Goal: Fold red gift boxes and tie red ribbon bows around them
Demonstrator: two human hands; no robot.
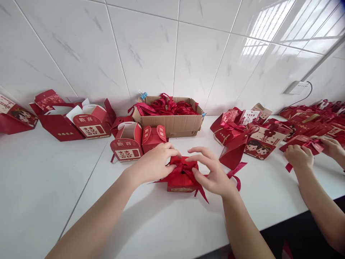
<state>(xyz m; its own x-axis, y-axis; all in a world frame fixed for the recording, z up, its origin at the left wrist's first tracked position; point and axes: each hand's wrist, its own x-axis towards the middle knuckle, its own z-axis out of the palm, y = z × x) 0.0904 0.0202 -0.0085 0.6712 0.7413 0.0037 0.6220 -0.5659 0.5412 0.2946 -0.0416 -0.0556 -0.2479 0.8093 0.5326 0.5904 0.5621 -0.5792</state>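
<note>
A small red box stands on the white table in front of me, with a dark red ribbon gathered on its top and one tail hanging over the front right. My left hand is at the box's left side, thumb and fingers closed on the ribbon near the knot. On the right side, my right hand has its fingers spread and curved over the box, the thumb and fingertips by the ribbon loop; nothing is plainly gripped in it. More ribbon lies on the table behind the right wrist.
A cardboard box of red ribbons stands by the tiled wall. Red gift boxes are left of it, others to the right. At far right, another person's hands hold a red box. A white power strip is near the wall.
</note>
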